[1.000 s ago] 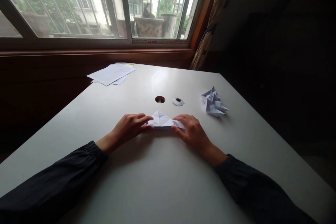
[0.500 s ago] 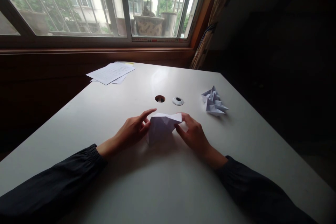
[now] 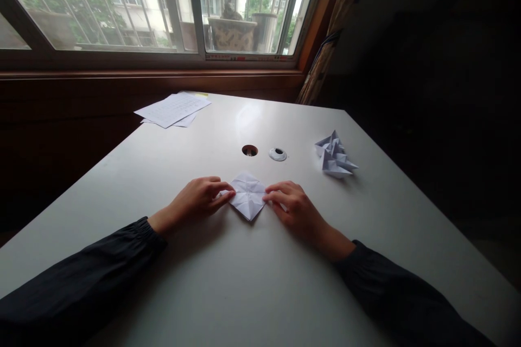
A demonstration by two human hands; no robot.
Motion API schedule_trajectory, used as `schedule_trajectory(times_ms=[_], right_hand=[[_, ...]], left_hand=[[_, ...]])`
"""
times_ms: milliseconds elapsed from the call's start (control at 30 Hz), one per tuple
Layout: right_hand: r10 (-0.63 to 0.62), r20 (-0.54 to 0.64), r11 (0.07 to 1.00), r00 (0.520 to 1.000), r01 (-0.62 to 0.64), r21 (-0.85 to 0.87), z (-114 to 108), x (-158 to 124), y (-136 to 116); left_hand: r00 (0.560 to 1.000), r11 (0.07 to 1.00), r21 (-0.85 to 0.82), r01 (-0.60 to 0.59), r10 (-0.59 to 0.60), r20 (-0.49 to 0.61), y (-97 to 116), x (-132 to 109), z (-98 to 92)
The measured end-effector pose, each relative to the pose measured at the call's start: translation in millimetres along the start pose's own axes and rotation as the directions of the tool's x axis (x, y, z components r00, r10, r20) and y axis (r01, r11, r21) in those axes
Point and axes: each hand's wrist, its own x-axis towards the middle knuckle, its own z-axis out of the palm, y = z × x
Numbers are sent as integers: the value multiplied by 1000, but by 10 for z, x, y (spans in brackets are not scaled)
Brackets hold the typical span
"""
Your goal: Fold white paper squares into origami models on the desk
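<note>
A small folded white paper square [image 3: 248,196], lying flat like a diamond with creases across it, rests on the white table [image 3: 244,282]. My left hand [image 3: 198,200] pinches its left corner with curled fingers. My right hand [image 3: 292,205] presses the paper's right corner with curled fingertips. Both arms wear dark sleeves.
Several finished folded paper shapes [image 3: 334,155] lie in a heap at the right. A cable hole [image 3: 249,150] and its loose round cover [image 3: 278,154] sit beyond the hands. Loose printed sheets [image 3: 172,109] lie at the far left by the window sill. The table's right edge borders darkness.
The paper was a flat wide strip, then lifted and turned over between both hands; now it lies flat again as a diamond with both hands on its side corners.
</note>
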Motion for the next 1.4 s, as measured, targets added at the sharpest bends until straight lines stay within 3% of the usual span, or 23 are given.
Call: schedule_trajectory(times_ms=[200, 467, 700, 833, 1000, 1167, 1400], right_hand=[[-15, 29, 997, 999, 17, -73, -49, 102, -144], [-111, 129, 984, 985, 127, -125, 64, 268, -327], [-81, -15, 997, 997, 81, -14, 77, 205, -261], [-78, -71, 997, 994, 79, 20, 34, 177, -267], [-84, -45, 995, 995, 86, 45, 31, 179, -267], [-133, 50, 989, 990, 129, 75, 69, 193, -233], [-141, 68, 987, 988, 135, 84, 64, 140, -194]], left_hand=[[993, 982, 186, -32, 51, -102, 97, 43, 64], [953, 951, 91, -296, 301, -44, 132, 91, 122], [949, 947, -69, -313, 315, 11, 104, 55, 127], [945, 945, -61, -322, 325, 47, 112, 53, 120], [950, 951, 15, -310, 309, 44, 124, 55, 142], [986, 984, -55, -167, 166, -22, 120, 36, 166], [917, 915, -111, -387, 395, 60, 87, -37, 28]])
